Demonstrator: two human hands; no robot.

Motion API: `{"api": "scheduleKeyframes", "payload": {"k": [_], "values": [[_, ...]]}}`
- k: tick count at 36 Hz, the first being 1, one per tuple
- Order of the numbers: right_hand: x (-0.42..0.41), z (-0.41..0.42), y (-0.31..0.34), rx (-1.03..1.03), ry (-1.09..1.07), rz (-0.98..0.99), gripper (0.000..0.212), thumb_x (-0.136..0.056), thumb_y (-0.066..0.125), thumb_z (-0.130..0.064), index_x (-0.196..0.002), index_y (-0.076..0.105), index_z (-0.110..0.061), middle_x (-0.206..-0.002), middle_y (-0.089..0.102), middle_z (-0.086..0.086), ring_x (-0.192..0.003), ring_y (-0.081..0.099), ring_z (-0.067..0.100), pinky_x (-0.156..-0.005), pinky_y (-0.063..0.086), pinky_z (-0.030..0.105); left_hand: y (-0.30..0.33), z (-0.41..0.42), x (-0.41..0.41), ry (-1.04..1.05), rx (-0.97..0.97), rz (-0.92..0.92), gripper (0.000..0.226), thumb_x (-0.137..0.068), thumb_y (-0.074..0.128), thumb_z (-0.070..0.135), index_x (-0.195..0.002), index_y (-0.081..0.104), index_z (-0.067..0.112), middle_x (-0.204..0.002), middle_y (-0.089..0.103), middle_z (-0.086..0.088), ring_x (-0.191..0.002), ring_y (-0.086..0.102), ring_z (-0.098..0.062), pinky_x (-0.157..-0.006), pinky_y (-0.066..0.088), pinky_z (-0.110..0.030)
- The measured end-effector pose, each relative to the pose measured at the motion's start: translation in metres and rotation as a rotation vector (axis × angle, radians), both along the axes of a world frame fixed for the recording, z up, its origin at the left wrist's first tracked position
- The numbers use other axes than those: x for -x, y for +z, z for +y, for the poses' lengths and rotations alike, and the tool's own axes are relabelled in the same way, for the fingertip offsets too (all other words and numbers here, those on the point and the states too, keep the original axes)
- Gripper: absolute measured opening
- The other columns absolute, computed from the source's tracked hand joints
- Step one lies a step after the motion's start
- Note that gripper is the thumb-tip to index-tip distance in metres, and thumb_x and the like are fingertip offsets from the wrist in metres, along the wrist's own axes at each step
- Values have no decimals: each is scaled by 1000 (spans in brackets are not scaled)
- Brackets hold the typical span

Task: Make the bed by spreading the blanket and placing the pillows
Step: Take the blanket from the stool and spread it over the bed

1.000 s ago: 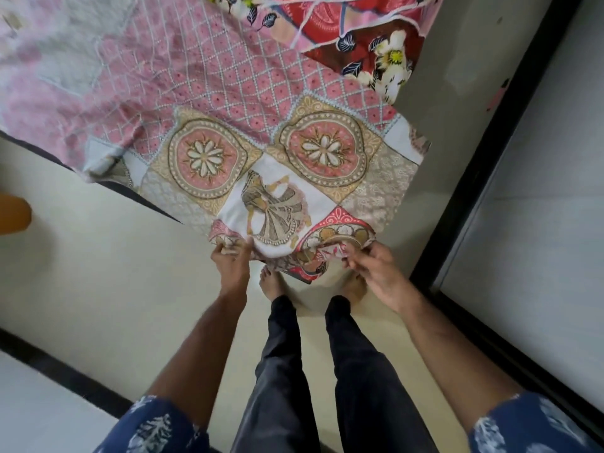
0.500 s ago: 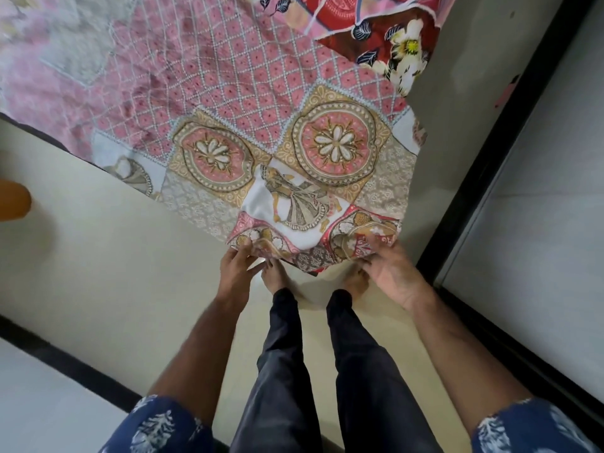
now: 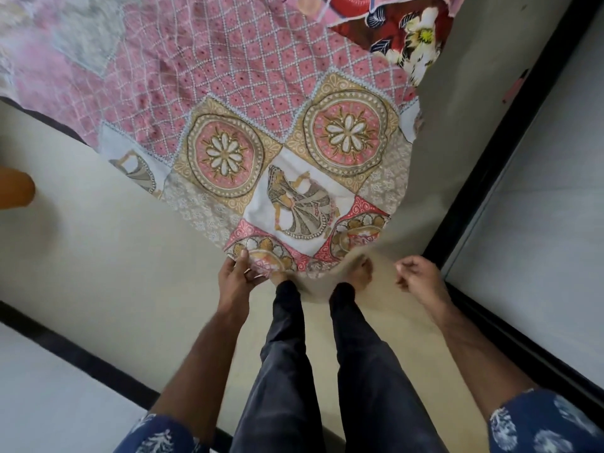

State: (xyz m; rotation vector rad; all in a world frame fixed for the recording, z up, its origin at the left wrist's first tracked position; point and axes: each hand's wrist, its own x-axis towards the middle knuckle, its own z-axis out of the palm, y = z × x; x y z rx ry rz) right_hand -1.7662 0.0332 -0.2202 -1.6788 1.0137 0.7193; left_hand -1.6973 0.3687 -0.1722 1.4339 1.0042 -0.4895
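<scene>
The blanket lies spread over the bed, and its lower corner hangs off the bed's edge down toward our feet; that hanging corner is our landmark. Our left hand has the only grip on it: thumb on top and fingers curled under, pinching the hem at the corner's left side. Our right hand is just beyond the corner's right side, apart from the cloth, fingers loosely curled and holding nothing. The hem on that side is blurred, so we cannot say exactly how near it hangs to the fingers.

From the left grip the blanket runs up and away, its long axis slanting toward the far left across the bed. The left hand is therefore the nearer one, already on the cloth, and we judge the next pull or smoothing depends on the right hand catching the free hem again.

The cloth looks thin, soft and limp, a printed cotton. Nearest the corner are white diamonds with a dancing figure, then gold squares holding round pink floral medallions, then a pink lattice field. Above and right of the corner, a red floral cloth overlaps the blanket. Below the corner lies a smooth pale floor with a dark border strip.
</scene>
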Motion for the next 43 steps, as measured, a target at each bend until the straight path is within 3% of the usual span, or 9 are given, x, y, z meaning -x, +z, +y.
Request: {"api": "scheduleKeyframes", "payload": {"k": [5, 13, 17, 22, 26, 31, 34, 38, 43], "values": [[-22, 43, 23, 80, 347, -221, 14, -97, 62, -24, -110, 62, -19, -98, 65, -7, -91, 66, 15, -81, 57, 40, 10, -8, -8, -26, 30, -21, 22, -98, 62, 24, -79, 66, 15, -73, 69, -6, -61, 67, -20, -55, 57, -33], [-52, 157, 69, 282, 806, -510, 109, -72, 62, -80, -152, 29, -15, -151, 36, 5, -134, 37, 24, -108, 36, 41, 40, -20, -44, 13, 151, -141, 19, -96, 60, 19, -89, 59, 2, -73, 62, -11, -60, 63, -23, -50, 55, -32], [-61, 166, 80, 423, 712, -554, 69, -83, 73, -38, -142, 44, -16, -136, 52, 2, -124, 48, 21, -105, 42, 43, 68, -31, -72, -78, 241, -203, 25, -100, 55, 19, -84, 62, 2, -75, 68, -13, -61, 68, -23, -52, 60, -37], [-86, 109, 78, 283, 490, -596, 9, -91, 68, -10, -98, 66, -16, -83, 66, -7, -73, 60, 9, -67, 53, 37, 84, -36, -94, -199, 182, -263, 24, -102, 54, 22, -87, 58, 4, -81, 67, -14, -67, 70, -26, -56, 59, -40], [-111, 70, 86, -67, 496, -513, 13, -97, 64, -13, -99, 64, -25, -76, 58, -19, -69, 56, -12, -63, 39, 14, 72, -39, -90, -469, 144, -230, 41, -104, 48, 37, -113, 59, -1, -110, 74, -11, -100, 72, -29, -80, 55, -43], [-131, 56, 78, -228, 405, -455, 19, -96, 64, -8, -102, 67, -25, -91, 71, -10, -83, 65, -1, -79, 50, 20, 41, -55, -51, -841, 180, -76, 48, -90, 67, 45, -122, 56, 11, -112, 69, -3, -96, 68, -14, -81, 52, -30], [-134, 53, 74, -244, 356, -461, 17, -96, 64, -9, -110, 66, -19, -93, 71, -6, -88, 65, 8, -84, 51, 27, 10, -62, -23, -1071, -23, -145, 64, -75, 78, 51, -125, 53, 19, -107, 61, 2, -91, 63, -14, -81, 55, -35], [-124, 53, 67, -260, 323, -476, 18, -96, 64, -8, -113, 65, -14, -94, 67, -10, -87, 63, -1, -82, 48, 20, -8, -58, 3, -844, -185, -141, 58, -66, 81, 51, -109, 54, 24, -98, 55, -3, -87, 60, -24, -79, 54, -48], [-106, 60, 73, -278, 352, -499, 7, -99, 60, -6, -98, 63, -13, -76, 58, -14, -68, 52, -7, -68, 41, 13, 0, -44, 9, -956, -293, -360, 19, -78, 82, 33, -78, 65, 24, -99, 53, 6, -93, 51, -5, -79, 44, -28]]}}
